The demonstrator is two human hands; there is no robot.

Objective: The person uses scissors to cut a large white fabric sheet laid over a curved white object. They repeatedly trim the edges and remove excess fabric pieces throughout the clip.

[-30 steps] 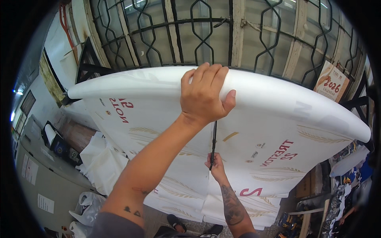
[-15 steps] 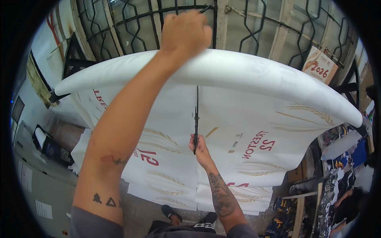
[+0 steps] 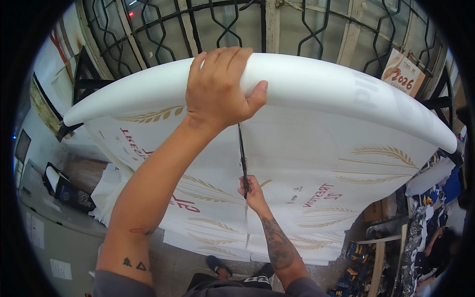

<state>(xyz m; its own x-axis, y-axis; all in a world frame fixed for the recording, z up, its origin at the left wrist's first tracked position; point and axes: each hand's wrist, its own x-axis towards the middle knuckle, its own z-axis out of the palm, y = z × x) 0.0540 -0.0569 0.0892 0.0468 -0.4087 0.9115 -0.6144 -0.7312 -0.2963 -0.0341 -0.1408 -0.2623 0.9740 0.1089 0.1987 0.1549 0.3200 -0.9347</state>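
A long white roll of printed sheet (image 3: 307,81) spans the view in front of me, its sheet (image 3: 297,148) hanging down toward me. My left hand (image 3: 217,89) lies over the top of the roll, its fingers spread and thumb apart. Lower down, my right hand (image 3: 253,192) grips a pair of black scissors (image 3: 243,156) by the handles. The scissors are seen nearly edge-on, blades pointing up toward the roll; their tips end just below my left hand. Below the scissors a thin line runs down the sheet. Golden wheat ears and red lettering are printed on it.
Black brackets (image 3: 91,84) hold the roll's ends. Behind it stand a window with a black grille (image 3: 311,34) and a calendar (image 3: 403,74). At left is a grey cabinet (image 3: 74,237). Dark printed fabric (image 3: 354,267) and wooden bars (image 3: 378,262) lie lower right, with a person at the edge.
My left hand has come down from above the roll, opening out of a closed, blurred shape onto its top. The roll's surface and the printed sheet have shifted. My right hand sits slightly lower.
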